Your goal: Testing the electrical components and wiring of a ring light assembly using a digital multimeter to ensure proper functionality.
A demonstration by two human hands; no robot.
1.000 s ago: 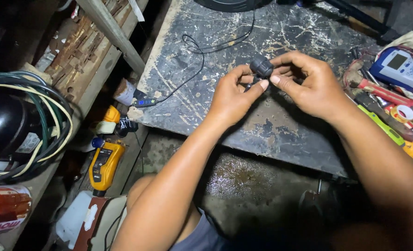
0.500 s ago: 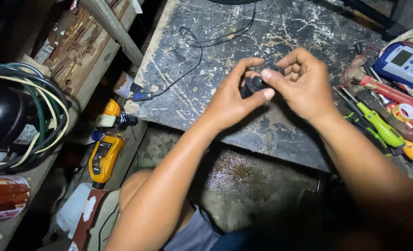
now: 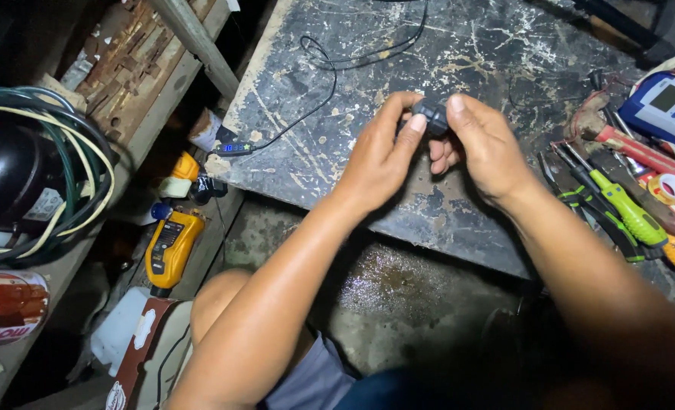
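pinching from both sides, the left hand and the right hand are closed together on a small black part, which is held just above the table. the part is gripped between the left thumb and fingertips on one side and the right thumb and forefinger on the other; most of it is hidden by the fingers, so its exact shape cannot be told. the remaining right fingers are curled under it.

the table top is dark, scratched and spattered with pale paint. a thin black cable is laid across it behind the hands and is led to a small black device with blue lights at the left table edge. to the right of the right hand, a green-handled screwdriver is laid among other dark tools, with a red-handled tool, a roll of tape and a blue and white meter further right.

below the table on the left, a yellow meter is seen near the floor. on the far left, a coil of green and yellow wire is draped around a black rounded object on a wooden shelf.
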